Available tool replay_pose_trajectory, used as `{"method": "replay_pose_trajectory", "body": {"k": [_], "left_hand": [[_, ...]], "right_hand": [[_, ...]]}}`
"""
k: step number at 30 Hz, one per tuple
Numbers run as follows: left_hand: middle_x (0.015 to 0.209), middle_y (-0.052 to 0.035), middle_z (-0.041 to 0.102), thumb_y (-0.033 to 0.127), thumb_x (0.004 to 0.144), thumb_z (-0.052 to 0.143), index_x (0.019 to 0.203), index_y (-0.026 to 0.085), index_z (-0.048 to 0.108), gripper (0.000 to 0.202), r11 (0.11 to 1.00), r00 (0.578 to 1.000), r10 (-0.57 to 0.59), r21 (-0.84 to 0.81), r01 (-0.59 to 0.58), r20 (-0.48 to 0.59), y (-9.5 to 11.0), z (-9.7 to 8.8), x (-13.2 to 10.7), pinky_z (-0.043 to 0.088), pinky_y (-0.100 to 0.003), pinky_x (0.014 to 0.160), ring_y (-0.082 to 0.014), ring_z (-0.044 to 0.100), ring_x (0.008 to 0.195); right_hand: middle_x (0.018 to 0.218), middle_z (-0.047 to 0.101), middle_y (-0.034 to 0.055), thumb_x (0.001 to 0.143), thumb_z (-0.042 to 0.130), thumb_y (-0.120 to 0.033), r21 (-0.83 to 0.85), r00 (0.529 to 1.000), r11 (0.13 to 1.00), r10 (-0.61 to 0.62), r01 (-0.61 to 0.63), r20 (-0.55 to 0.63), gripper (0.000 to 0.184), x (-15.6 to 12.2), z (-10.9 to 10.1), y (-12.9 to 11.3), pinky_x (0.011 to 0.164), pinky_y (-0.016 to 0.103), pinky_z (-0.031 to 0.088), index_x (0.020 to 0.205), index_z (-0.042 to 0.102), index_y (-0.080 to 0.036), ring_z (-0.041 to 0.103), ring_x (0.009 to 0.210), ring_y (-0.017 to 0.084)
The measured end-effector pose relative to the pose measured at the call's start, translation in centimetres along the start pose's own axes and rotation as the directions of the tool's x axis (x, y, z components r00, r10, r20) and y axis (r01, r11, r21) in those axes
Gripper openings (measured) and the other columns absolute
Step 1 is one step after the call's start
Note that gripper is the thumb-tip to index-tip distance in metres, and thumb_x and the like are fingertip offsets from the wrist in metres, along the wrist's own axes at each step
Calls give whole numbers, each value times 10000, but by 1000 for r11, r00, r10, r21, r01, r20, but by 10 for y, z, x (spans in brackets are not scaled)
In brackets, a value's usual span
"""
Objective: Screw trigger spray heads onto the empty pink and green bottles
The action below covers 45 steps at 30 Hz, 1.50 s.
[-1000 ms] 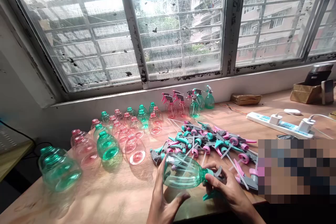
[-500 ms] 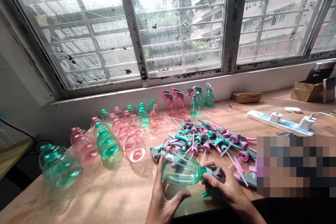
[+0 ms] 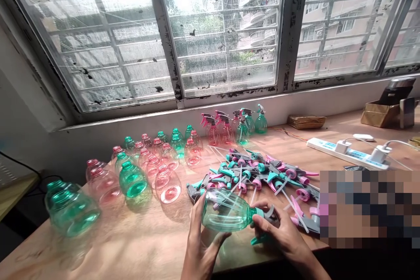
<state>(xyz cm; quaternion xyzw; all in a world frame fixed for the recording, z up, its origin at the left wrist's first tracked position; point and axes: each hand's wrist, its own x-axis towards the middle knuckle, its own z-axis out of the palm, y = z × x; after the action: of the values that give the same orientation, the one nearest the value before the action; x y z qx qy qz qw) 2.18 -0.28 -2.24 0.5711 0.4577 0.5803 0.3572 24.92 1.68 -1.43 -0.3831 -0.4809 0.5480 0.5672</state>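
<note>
A clear green bottle (image 3: 226, 212) lies on its side just above the wooden table (image 3: 138, 236), near the front edge. My left hand (image 3: 201, 245) cups its round body from below, fingers curled round it. My right hand (image 3: 278, 234) grips the grey and teal spray head (image 3: 267, 223) sitting on the bottle's neck. Behind them lies a heap of loose spray heads (image 3: 259, 175) in grey, teal and pink, with thin white tubes.
Several empty pink and green bottles (image 3: 147, 168) stand at the left and middle. Several bottles with spray heads (image 3: 232, 124) stand by the window wall. A white power strip (image 3: 348, 151) with chargers and a cardboard box (image 3: 380, 116) lie at the right.
The bottle and both hands have stayed in nearly the same spot; my left thumb has shifted slightly on the bottle's body. The view has tipped down a little.
</note>
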Motion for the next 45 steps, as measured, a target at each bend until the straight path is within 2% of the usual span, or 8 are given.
{"method": "replay_pose_trajectory", "body": {"k": [4, 9, 14, 19, 25, 30, 40, 45], "left_hand": [[1742, -54, 369, 514, 842, 849, 1654, 371, 320, 980, 999, 999, -15, 32, 17, -45, 4, 2, -3, 290, -475, 1323, -356, 296, 1621], [1726, -72, 391, 535, 891, 794, 1593, 340, 463, 800, 1000, 999, -2, 22, 3, -32, 6, 0, -5, 297, -520, 1316, -397, 374, 1581], [1725, -23, 400, 481, 918, 783, 1565, 404, 503, 709, 997, 998, 64, 35, -63, -29, 8, 1, -3, 335, -524, 1300, -383, 242, 1635], [1719, -50, 411, 485, 898, 806, 1584, 385, 469, 771, 997, 1000, -19, -70, 18, -1, 10, 0, -4, 464, -487, 1227, -394, 441, 1545], [1675, -50, 490, 486, 929, 766, 1541, 351, 531, 669, 999, 1000, -6, 52, 6, -3, 16, -8, -2, 313, -509, 1312, -364, 361, 1594], [1684, 24, 477, 415, 951, 749, 1481, 446, 596, 552, 997, 996, 66, 46, -64, -51, 24, -2, -1, 463, -439, 1225, -332, 331, 1611], [1636, -60, 514, 530, 877, 808, 1496, 364, 565, 686, 998, 997, 30, 48, -27, -66, 8, -1, -2, 324, -519, 1297, -390, 413, 1552], [1651, -47, 498, 509, 945, 741, 1499, 380, 552, 599, 999, 999, -18, 26, 20, -49, 11, -3, -1, 413, -475, 1248, -353, 395, 1568]], "right_hand": [[644, 750, -19, 773, 900, -593, 2, 1000, 1000, -3, 3, 13, 463, 0, 1, 1, 586, 313, 571, 985, 740, -214, 708, 581, 201], [640, 740, -24, 770, 910, -578, 56, 999, 998, 9, -11, 36, 467, 0, -2, 3, 585, 324, 581, 1002, 744, -208, 702, 573, 199], [626, 752, -8, 783, 910, -558, 100, 999, 995, 2, -6, 35, 459, 1, -4, 3, 583, 310, 566, 1002, 733, -195, 698, 566, 189], [670, 740, -13, 770, 914, -566, 65, 1000, 998, 1, -1, 2, 463, 0, -1, 2, 567, 327, 591, 987, 732, -199, 692, 565, 189], [609, 733, -21, 744, 918, -591, 20, 1000, 1000, 15, -15, 2, 487, -1, -1, 0, 591, 331, 578, 994, 744, -211, 707, 577, 210], [644, 743, -6, 757, 911, -594, 77, 1000, 997, -11, 10, 9, 467, 0, -1, -3, 575, 326, 578, 971, 744, -214, 690, 568, 206], [671, 756, -16, 774, 926, -538, 75, 1000, 997, -9, 8, 14, 441, 0, -1, 2, 578, 301, 567, 992, 739, -204, 691, 565, 173], [674, 754, -15, 776, 922, -544, 86, 1000, 996, 4, -6, 22, 449, 0, -2, 2, 582, 311, 573, 1004, 736, -204, 698, 565, 180]]}}
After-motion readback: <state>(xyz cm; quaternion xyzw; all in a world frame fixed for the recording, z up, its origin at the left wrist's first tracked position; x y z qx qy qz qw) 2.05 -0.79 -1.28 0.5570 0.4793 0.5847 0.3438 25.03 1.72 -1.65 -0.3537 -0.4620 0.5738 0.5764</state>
